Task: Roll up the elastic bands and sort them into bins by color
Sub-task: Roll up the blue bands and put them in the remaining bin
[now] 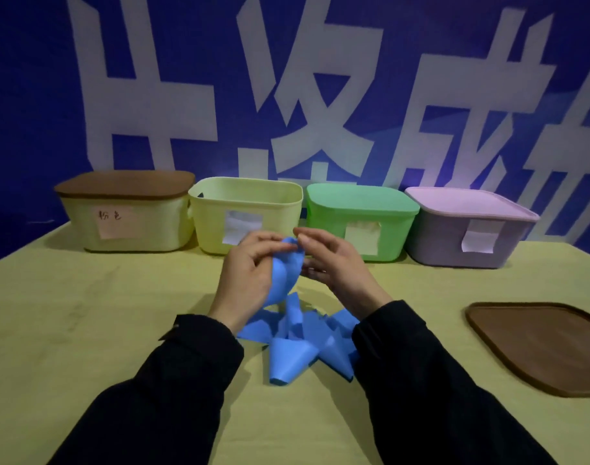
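Note:
A long blue elastic band (285, 273) is held up above the table's middle. My left hand (250, 273) grips its upper part from the left, and my right hand (330, 260) pinches its top end from the right. The rest of the band lies crumpled in loose folds (297, 344) on the table between my forearms. Four bins stand in a row behind: a yellow bin with a brown lid (125, 213), an open yellow bin (246, 213), a green lidded bin (360, 219) and a lilac lidded bin (468, 226).
A loose brown lid (541, 344) lies on the right of the yellow-green table (85, 313). Each bin carries a paper label on its front. A blue banner with large white characters hangs behind the bins.

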`<act>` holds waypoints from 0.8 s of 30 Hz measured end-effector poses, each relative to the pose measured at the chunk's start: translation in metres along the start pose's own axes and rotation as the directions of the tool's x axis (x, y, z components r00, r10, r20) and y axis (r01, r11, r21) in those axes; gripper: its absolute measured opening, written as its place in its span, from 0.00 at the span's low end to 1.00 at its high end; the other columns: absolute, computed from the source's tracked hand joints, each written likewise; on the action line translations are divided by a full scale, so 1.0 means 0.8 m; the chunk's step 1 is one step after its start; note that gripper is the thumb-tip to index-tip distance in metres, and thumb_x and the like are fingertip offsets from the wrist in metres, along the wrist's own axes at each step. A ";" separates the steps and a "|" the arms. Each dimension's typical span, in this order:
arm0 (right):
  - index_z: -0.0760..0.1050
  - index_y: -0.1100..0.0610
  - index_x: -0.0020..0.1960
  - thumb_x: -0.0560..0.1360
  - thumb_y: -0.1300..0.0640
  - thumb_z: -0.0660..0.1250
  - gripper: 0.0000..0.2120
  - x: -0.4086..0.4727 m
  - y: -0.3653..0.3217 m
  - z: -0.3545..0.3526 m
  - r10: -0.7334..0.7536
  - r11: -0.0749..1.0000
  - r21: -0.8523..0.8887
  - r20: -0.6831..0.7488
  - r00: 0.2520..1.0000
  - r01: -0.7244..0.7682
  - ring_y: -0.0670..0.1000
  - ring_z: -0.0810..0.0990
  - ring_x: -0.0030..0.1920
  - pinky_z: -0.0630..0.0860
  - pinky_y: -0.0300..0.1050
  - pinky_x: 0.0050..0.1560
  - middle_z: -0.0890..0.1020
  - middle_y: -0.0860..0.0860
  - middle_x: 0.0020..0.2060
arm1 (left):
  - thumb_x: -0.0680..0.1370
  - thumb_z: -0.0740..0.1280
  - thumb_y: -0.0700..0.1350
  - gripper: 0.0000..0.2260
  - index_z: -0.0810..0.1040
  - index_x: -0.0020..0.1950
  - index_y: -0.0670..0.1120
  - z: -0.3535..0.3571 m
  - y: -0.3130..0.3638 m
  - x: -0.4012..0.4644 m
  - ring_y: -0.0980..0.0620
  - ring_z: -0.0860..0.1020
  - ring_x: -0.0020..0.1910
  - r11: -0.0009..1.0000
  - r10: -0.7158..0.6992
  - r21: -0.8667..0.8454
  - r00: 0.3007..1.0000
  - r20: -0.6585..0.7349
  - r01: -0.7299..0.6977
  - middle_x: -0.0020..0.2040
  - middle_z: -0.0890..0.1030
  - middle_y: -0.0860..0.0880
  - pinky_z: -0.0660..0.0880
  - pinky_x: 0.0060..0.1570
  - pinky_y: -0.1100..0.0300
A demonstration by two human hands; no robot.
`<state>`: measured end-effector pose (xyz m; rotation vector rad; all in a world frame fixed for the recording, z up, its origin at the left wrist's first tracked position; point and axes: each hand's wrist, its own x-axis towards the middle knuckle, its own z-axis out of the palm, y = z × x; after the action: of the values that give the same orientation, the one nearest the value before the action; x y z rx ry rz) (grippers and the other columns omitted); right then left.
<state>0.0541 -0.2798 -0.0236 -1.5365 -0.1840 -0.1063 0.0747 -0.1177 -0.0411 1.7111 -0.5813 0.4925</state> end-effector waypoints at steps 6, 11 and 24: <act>0.80 0.61 0.45 0.79 0.64 0.68 0.05 -0.003 0.016 0.003 -0.073 0.995 -0.071 -0.107 0.992 0.066 0.49 0.76 0.30 0.78 0.41 0.37 0.78 0.53 0.31 | 0.76 0.57 0.25 0.23 0.85 0.42 0.49 -0.003 -0.013 -0.015 0.67 0.78 0.52 0.981 -0.154 -0.111 0.988 0.031 0.157 0.54 0.81 0.53 0.70 0.56 0.71; 0.81 0.60 0.44 0.79 0.64 0.68 0.06 -0.003 0.014 0.014 -0.239 0.967 -0.120 -0.142 0.961 0.223 0.45 0.75 0.31 0.77 0.41 0.39 0.79 0.47 0.29 | 0.79 0.63 0.49 0.14 0.79 0.64 0.56 -0.007 -0.005 -0.028 0.51 0.81 0.57 0.913 -0.246 -0.329 0.969 0.030 0.242 0.57 0.83 0.46 0.77 0.55 0.55; 0.79 0.58 0.45 0.78 0.64 0.70 0.05 -0.006 0.015 0.009 -0.232 0.968 -0.125 -0.119 0.965 0.217 0.45 0.77 0.34 0.78 0.43 0.40 0.81 0.45 0.31 | 0.83 0.67 0.43 0.09 0.84 0.49 0.40 0.008 0.013 -0.019 0.53 0.80 0.40 0.940 -0.209 -0.274 0.978 0.011 0.204 0.40 0.84 0.48 0.77 0.43 0.57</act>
<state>0.0514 -0.2727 -0.0363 -1.6089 -0.2497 -0.4046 0.0562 -0.1242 -0.0437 1.4809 -0.4276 0.2634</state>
